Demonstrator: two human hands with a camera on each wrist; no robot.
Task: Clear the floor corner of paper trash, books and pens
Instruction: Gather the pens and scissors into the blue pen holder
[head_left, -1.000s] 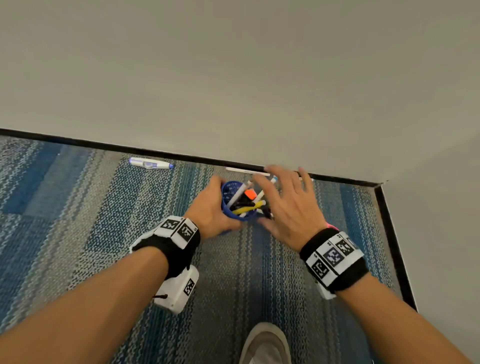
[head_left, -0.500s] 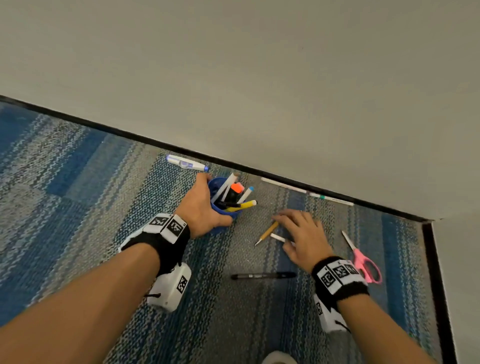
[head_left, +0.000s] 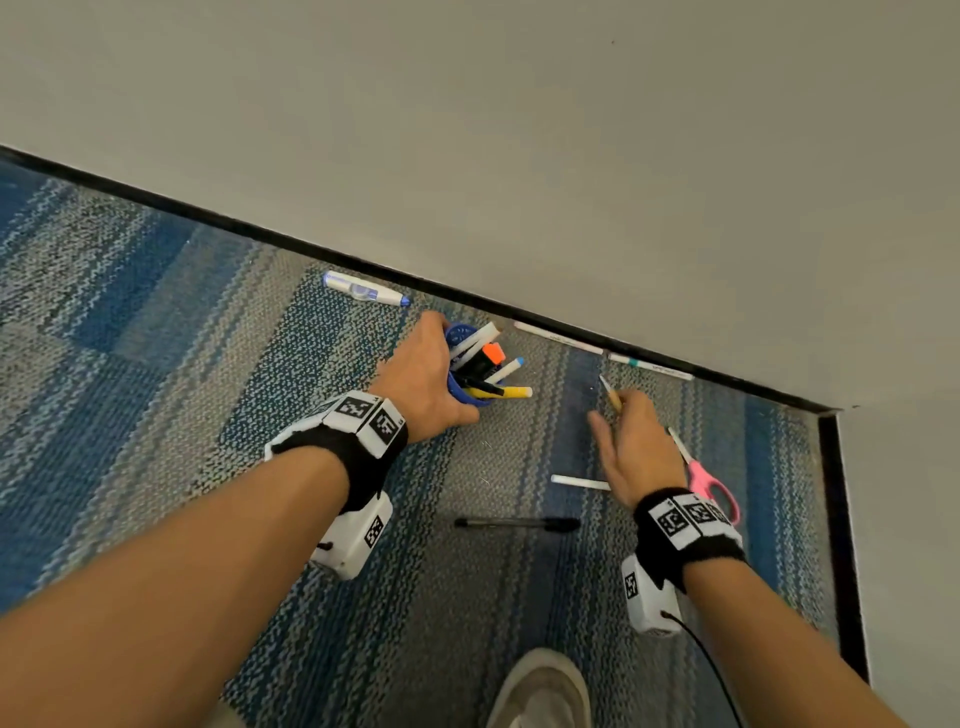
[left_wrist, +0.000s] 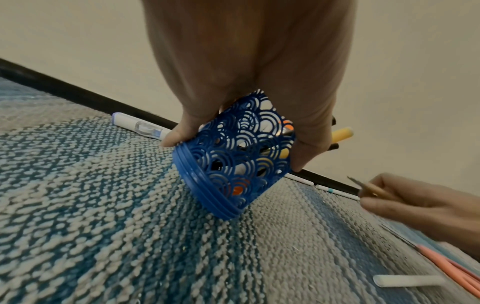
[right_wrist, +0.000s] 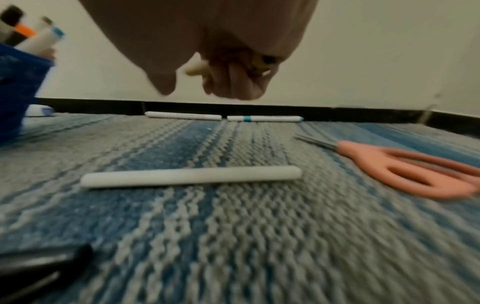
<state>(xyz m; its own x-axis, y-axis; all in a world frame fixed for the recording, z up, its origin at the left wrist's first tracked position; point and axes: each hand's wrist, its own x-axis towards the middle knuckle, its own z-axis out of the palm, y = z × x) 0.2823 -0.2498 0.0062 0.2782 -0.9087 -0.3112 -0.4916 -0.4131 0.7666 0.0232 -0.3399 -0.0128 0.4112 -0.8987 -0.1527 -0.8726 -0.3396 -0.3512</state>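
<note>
Blue latticed plastic marks the pen cup, which the left hand grips by its wall, tilted with its mouth toward the right of the head frame. Half a second ago the pencil lay on the carpet under the right hand's fingertips; now the right hand has it pinched and raised, point up, so one more item is off the floor and probably bound for the cup. Around it a short white stick, a black pen, two white pens along the baseboard, a correction-tape pen and pink scissors lie where they did, so much clearing remains. Only the left wrist view shows the cup's base edge resting on the carpet and the pencil's sharp tip clear of the fingers; only the right wrist view shows the right fingers curled tightly from below, with the white stick just beneath them.
</note>
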